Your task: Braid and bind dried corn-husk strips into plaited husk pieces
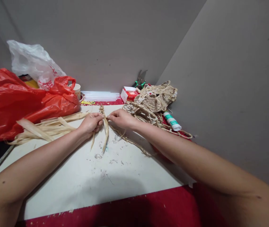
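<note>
My left hand [93, 122] and my right hand [120, 118] meet over the far middle of the white board. Both are closed in a pinch on strips of dried, straw-coloured husk. One loose husk strip [106, 134] hangs down between them, and a thinner end trails below my left hand. Just beyond my fingers lies the braided part [101, 109] of these strips. A thin twisted cord [136, 145] runs from near my right hand across the board. Flat loose husk strips [46, 130] lie to the left of my left hand.
A red plastic bag [25, 101] and a clear bag [33, 60] stand at the left by a paper cup [77, 90]. Translucent sticks [101, 96], a red-white box [129, 94], green-handled pruners [140, 80], coiled braided cord [156, 97] and a green-white roll [172, 121] line the back and right.
</note>
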Demonstrator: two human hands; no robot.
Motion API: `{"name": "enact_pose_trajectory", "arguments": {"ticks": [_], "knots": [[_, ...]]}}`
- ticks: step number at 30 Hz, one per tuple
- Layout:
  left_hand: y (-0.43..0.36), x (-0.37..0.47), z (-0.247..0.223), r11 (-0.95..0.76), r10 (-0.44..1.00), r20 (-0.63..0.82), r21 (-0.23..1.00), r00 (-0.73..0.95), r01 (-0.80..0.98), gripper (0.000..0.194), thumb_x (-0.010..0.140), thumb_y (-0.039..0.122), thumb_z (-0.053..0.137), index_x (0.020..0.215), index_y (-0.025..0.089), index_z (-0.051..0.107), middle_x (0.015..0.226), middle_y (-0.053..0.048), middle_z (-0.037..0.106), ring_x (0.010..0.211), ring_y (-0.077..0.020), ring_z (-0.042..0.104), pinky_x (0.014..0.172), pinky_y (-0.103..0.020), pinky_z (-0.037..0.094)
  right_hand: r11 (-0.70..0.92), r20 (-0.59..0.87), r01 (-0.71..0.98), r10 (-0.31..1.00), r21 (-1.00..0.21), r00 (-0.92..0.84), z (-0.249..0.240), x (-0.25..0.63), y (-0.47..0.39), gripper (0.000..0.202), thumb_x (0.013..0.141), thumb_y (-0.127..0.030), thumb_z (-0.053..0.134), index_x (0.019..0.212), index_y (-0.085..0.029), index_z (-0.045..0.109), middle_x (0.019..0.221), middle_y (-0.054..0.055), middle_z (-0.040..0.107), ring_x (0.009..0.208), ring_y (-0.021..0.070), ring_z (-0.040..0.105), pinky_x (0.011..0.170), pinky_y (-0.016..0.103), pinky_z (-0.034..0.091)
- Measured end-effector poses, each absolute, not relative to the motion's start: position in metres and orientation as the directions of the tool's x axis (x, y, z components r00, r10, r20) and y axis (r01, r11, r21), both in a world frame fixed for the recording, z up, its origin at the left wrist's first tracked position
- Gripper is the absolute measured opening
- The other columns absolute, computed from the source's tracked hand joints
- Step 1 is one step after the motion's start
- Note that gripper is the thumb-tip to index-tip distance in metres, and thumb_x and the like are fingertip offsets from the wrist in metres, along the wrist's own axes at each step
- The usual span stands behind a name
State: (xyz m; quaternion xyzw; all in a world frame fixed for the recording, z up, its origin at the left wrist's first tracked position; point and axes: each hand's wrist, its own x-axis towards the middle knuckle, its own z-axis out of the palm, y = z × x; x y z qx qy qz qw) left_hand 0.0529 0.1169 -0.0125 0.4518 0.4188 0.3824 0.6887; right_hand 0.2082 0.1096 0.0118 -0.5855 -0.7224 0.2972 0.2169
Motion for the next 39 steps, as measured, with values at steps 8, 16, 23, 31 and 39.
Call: {"name": "enact_pose_trajectory", "arguments": {"ticks": [8,16,23,31,39], "knots": [[0.115,0.052,-0.013,0.291,0.901,-0.228,0.949,0.370,-0.123,0.013,0.075,0.019,0.058,0.066,0.016,0.049,0.041,0.008,0.038,0.030,-0.0010,0.021,0.033,-0.015,0.011,0.353,0.013,0.877,0.929,-0.325,-0.369,0.017,0.208,0.103,0.031,0.087,-0.026,0.041,0.076,-0.014,0.067,0.072,0.007,0.065,0.061,0.0127,0.048,0.057,0.024,0.029],[0.114,0.053,-0.011,0.267,0.906,-0.215,0.959,0.366,-0.097,0.015,0.075,0.022,0.061,0.066,0.015,0.050,0.041,0.008,0.039,0.030,-0.0012,0.021,0.033,-0.017,0.010,0.379,0.012,0.916,0.924,-0.134,-0.381,0.017,0.212,0.097,0.038,0.093,-0.037,0.033,0.095,-0.017,0.065,0.088,0.011,0.069,0.072,0.0187,0.059,0.060,0.027,0.031],[0.114,0.054,-0.011,0.267,0.905,-0.228,0.961,0.359,-0.064,0.019,0.074,0.023,0.063,0.063,0.015,0.049,0.040,0.007,0.040,0.030,-0.0004,0.022,0.033,-0.017,0.010,0.449,-0.011,0.892,0.893,0.051,-0.449,0.016,0.212,0.093,0.025,0.090,-0.025,0.039,0.094,-0.018,0.063,0.091,0.012,0.068,0.075,0.0197,0.060,0.060,0.028,0.032],[0.113,0.057,-0.011,0.231,0.924,-0.210,0.973,0.320,-0.028,0.018,0.073,0.021,0.059,0.062,0.017,0.046,0.038,0.008,0.039,0.029,-0.0027,0.026,0.032,-0.018,0.012,0.510,0.000,0.858,0.859,0.056,-0.511,0.019,0.212,0.087,0.030,0.092,-0.024,0.035,0.104,-0.014,0.061,0.093,0.015,0.065,0.074,0.0199,0.059,0.062,0.029,0.034],[0.119,0.054,-0.017,0.201,0.926,-0.187,0.979,0.329,-0.010,0.013,0.070,0.021,0.061,0.066,0.016,0.051,0.039,0.008,0.039,0.029,-0.0025,0.026,0.033,-0.018,0.012,0.122,-0.169,0.773,0.943,-0.623,-0.285,0.015,0.216,0.111,0.025,0.085,-0.022,0.043,0.075,-0.012,0.064,0.057,0.000,0.053,0.049,0.0090,0.042,0.050,0.022,0.030]]}}
